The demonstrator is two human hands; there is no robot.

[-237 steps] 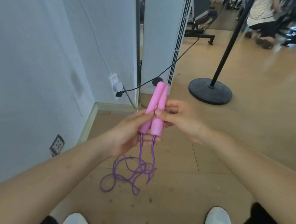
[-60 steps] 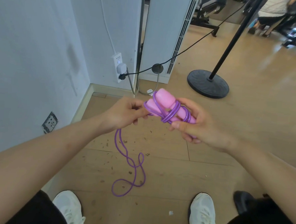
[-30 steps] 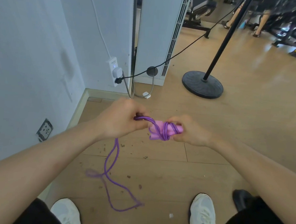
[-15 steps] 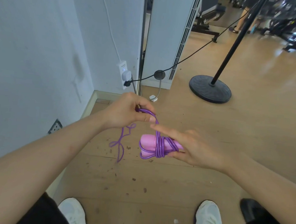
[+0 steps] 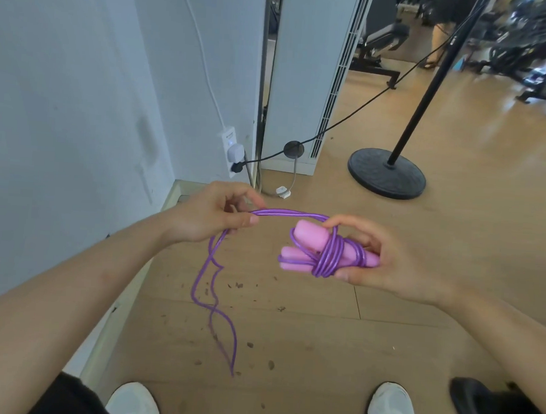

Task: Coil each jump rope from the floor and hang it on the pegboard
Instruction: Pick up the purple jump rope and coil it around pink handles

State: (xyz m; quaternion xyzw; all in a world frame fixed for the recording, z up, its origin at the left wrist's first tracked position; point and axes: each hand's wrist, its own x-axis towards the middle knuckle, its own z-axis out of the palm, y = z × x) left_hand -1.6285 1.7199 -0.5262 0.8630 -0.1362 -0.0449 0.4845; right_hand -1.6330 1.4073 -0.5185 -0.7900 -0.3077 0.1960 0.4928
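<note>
pink handles (image 5: pixel 306 241) sat clamped in the right grip (image 5: pixel 386 265), pinning the wraps of purple cord (image 5: pixel 330 258). the left grip (image 5: pixel 207 217) pinched the free cord taut, seemingly for another turn.

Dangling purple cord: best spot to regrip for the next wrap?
Probably pinch the purple cord just below the left hand, coming in from the left. There its two strands hang free and close together; lower down they split and kink. The right hand holds the wrapped pink handles.
</note>
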